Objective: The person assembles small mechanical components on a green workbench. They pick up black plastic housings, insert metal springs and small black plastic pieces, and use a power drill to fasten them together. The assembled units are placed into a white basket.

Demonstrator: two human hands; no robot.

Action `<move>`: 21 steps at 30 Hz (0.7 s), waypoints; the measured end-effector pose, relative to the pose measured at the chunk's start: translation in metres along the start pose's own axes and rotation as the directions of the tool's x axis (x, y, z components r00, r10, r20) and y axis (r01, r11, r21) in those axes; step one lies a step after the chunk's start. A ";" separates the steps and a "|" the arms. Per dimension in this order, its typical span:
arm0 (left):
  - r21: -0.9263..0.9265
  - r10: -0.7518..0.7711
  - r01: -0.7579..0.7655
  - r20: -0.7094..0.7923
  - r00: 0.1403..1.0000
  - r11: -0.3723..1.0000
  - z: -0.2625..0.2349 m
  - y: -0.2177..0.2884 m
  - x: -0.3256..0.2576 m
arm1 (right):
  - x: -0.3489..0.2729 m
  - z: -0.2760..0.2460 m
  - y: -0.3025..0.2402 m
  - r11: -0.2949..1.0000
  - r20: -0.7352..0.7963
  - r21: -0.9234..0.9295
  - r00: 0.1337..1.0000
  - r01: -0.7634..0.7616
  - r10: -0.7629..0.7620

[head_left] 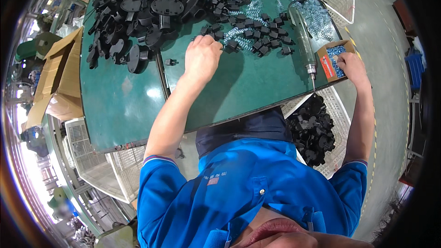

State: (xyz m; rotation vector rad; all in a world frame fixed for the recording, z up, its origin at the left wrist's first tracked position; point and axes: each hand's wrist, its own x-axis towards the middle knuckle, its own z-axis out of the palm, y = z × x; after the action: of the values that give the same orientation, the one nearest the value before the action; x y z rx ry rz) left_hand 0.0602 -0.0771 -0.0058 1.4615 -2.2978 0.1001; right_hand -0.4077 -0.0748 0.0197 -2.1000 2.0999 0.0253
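My left hand [202,57] is over the green table at the near edge of a heap of small black plastic blocks [262,46]. Its fingers are curled in, and what they hold, if anything, is hidden beneath them. One loose black block [170,62] lies to the left of that hand. At the table's right edge, my right hand [353,68] reaches into a small cardboard box [349,46] of blue-silver screws [336,50]. Its fingers are pinched together at the screws; their tips are partly hidden.
Black oval-based plastic parts [167,7] are piled at the far left of the green table [220,96]. A power screwdriver [303,41] lies left of the screw box, near coiled springs [317,18]. White crates [337,105] and an open carton [62,78] stand around the table.
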 end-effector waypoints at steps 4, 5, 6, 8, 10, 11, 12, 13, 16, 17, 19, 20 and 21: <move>0.030 0.093 -0.094 0.022 0.995 0.995 0.016 -0.010 0.000 | 0.001 0.000 -0.010 0.999 -0.303 -0.046 0.953 -0.011 -0.003; 0.035 0.125 -0.125 0.007 0.992 0.991 0.017 -0.008 -0.001 | -0.003 -0.001 -0.014 1.000 -0.415 -0.021 0.909 0.020 -0.027; 0.001 0.145 -0.145 0.002 0.989 0.989 0.014 -0.006 -0.002 | -0.012 -0.004 -0.018 0.999 -0.522 0.000 0.852 0.040 -0.034; -0.088 0.192 -0.192 -0.012 0.981 0.977 0.004 0.003 -0.008 | -0.039 -0.011 -0.033 0.906 -0.555 0.386 0.828 0.171 0.081; -0.289 0.129 -0.112 0.042 0.991 0.951 -0.005 0.020 -0.013 | -0.065 0.004 -0.034 0.500 -0.390 0.837 0.883 0.221 0.262; -0.378 0.101 -0.062 0.083 0.991 0.924 -0.004 0.027 -0.010 | -0.076 0.012 -0.039 0.339 -0.387 0.892 0.894 0.300 0.227; -0.373 0.195 -0.160 0.060 0.979 0.914 0.003 0.038 -0.005 | -0.088 0.021 -0.047 0.165 -0.394 0.915 0.901 0.368 0.179; -0.392 0.338 -0.306 0.013 0.941 0.867 0.006 0.059 0.010 | -0.099 0.035 -0.054 0.077 -0.311 0.950 0.914 0.302 0.260; -0.412 0.601 -0.564 -0.049 0.798 0.716 0.014 0.120 0.051 | -0.116 0.066 -0.074 -0.259 -0.064 0.950 0.918 0.176 0.391; -0.364 0.649 -0.634 -0.098 0.755 0.682 0.022 0.131 0.062 | -0.120 0.080 -0.072 -0.346 -0.055 0.917 0.922 0.199 0.384; -0.323 0.713 -0.735 -0.210 0.669 0.596 0.043 0.147 0.086 | -0.136 0.096 -0.071 -0.379 -0.013 0.905 0.903 0.193 0.429; -0.300 0.728 -0.737 -0.167 0.665 0.605 0.050 0.151 0.091 | -0.144 0.106 -0.068 -0.395 0.007 0.899 0.896 0.188 0.444; -0.296 0.732 -0.727 -0.115 0.671 0.620 0.055 0.152 0.095 | -0.152 0.112 -0.068 -0.391 0.042 0.907 0.888 0.159 0.459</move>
State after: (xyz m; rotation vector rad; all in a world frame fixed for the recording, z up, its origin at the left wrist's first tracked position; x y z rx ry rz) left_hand -0.1247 -0.1049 0.0043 0.2856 -2.6228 -0.0568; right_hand -0.3292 0.0901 -0.0629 -0.4741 1.1913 -1.6869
